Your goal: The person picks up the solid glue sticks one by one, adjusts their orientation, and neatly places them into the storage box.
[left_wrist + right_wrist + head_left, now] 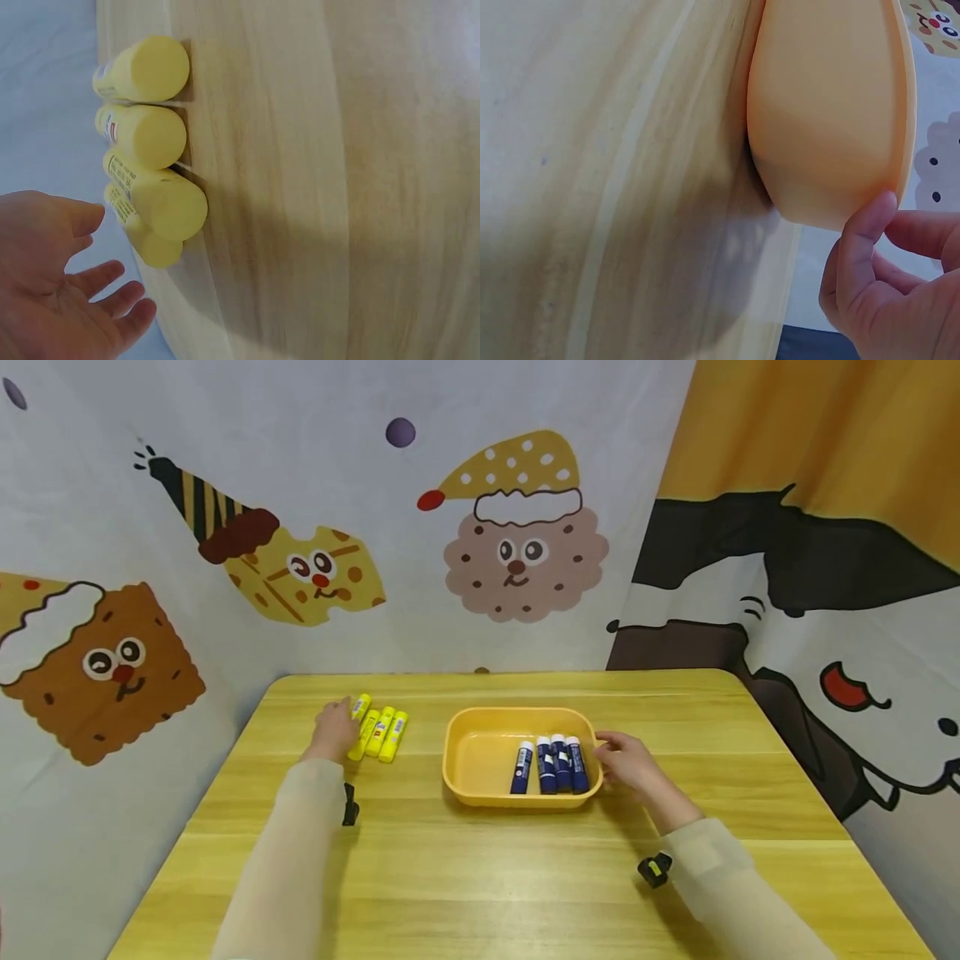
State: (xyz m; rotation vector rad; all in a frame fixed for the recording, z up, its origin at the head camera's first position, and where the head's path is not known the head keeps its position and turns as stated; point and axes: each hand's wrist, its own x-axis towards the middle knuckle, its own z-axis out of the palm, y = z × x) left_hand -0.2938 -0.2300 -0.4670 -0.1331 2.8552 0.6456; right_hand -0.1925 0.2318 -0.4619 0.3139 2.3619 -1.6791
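My left hand (333,733) is beside several yellow glue sticks (381,732) lying side by side at the table's back left. In the left wrist view its fingers (133,321) are spread and loosely bent, just short of the outermost stick (159,247), with nothing in the palm. A shallow yellow plastic tray (480,799) sits at the middle of the table. Its right end is pinched at the rim between thumb and finger of my right hand (628,764). Inside, toward the right, lie several dark blue glue sticks with white caps (559,764).
The light wooden table (480,877) reaches back to a curtain (420,643) printed with cartoon biscuits and cheese. A black wrist device (655,870) hangs at the right cuff, another (350,806) at the left.
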